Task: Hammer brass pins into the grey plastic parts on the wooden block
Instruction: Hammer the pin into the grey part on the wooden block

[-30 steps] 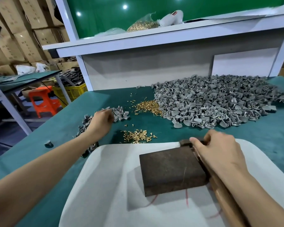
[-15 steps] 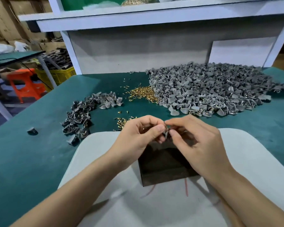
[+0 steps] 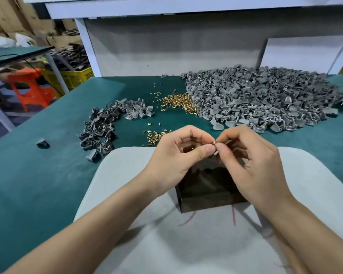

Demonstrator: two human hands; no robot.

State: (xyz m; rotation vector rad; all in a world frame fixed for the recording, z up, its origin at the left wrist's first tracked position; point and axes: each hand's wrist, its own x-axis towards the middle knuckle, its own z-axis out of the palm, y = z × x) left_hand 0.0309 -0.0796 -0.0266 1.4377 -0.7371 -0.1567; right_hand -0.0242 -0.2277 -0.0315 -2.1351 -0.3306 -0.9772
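While right hand (image 3: 251, 165) pinches it, brass pin (image 3: 214, 143) gleams.

The left hand (image 3: 174, 157) and right hand (image 3: 251, 165) are seen bare (the forearms (image 3: 87, 224) likewise, as far as shown), with thumbnails (image 3: 210, 149) cut short.

Orange stool (image 3: 31, 86) beside yellow crate (image 3: 75, 77), cardboard boxes (image 3: 6, 14) behind.

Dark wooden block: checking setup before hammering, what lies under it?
A pale grey pad, with red marks by the block's near edge. Left hand and right hand, pinching a small brass pin, hide its far half.
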